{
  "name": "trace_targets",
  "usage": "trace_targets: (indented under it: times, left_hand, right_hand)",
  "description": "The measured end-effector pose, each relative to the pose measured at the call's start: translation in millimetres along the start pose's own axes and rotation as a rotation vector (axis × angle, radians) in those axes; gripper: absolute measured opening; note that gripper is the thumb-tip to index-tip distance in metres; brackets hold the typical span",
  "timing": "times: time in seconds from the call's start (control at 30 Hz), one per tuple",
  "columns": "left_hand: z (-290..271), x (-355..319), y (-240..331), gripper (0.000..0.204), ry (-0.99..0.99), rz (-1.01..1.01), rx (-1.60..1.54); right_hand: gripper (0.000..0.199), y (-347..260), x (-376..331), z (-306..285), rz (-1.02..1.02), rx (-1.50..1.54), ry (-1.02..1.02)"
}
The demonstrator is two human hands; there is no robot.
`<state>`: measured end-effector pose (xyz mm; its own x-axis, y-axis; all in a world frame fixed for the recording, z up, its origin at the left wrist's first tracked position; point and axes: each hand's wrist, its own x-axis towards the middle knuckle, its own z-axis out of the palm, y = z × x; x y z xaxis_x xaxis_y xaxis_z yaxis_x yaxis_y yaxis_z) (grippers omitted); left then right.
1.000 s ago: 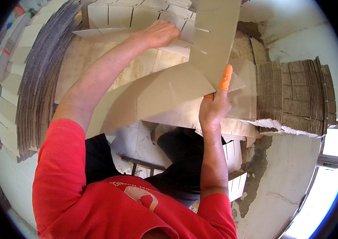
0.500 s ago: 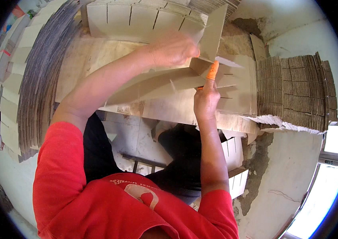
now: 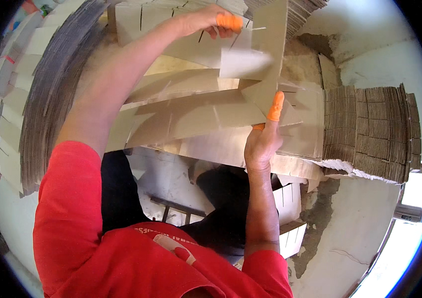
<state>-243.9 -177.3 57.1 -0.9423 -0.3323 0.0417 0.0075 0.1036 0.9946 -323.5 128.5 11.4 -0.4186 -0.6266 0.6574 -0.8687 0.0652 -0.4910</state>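
My right hand [image 3: 264, 141], with orange finger covers on two digits, grips slotted cardboard partition pieces at their right end. Its orange-covered digit presses against a tall cardboard strip [image 3: 270, 54] that stands crosswise. Two long cardboard strips [image 3: 186, 114] run leftward from this crossing, roughly side by side. A smaller pale, partly blurred cardboard face [image 3: 243, 63] shows left of the tall strip. My left hand [image 3: 213, 21], also orange-covered on a digit, is raised at the upper middle with curled fingers, in front of slotted cardboard. Whether a piece is between those fingers is unclear.
Slotted cardboard [image 3: 151, 22] stands in a stack along the back of the wooden table [image 3: 211, 141]. A tall stack of cardboard [image 3: 62, 74] is on the left. More bundled cardboard [image 3: 365, 131] sits at the right. A stained wall [image 3: 370, 64] rises behind it.
My left hand has moved up and away from the crossing of the strips. The joined strips appear lifted and shifted, with two long strips now showing apart. My right hand keeps its grip.
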Motion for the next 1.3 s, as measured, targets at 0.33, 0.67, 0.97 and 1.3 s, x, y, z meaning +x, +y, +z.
trace_targets:
  times: [0.33, 0.67, 0.97, 1.3]
  left_hand:
    - [11.8, 30.6, -35.0, 0.05, 0.359, 0.146, 1.584]
    - [2.8, 21.2, -62.8, 0.026, 0.413, 0.385, 1.6]
    - [12.0, 14.8, -34.7, 0.011, 0.363, 0.135, 1.515]
    - [21.4, 0.0, -40.3, 0.014, 0.305, 0.645, 1.642]
  right_hand:
    - [0.078, -8.0, -3.7, -3.8, -0.013, -0.136, 0.03]
    - [0.062, -8.4, 1.8, -5.2, -0.07, -0.06, 0.083]
    - [0.07, -9.5, 1.1, -10.7, -0.025, -0.048, 0.028]
    - [0.074, -9.7, 2.0, -16.8, 0.022, -0.118, -0.005]
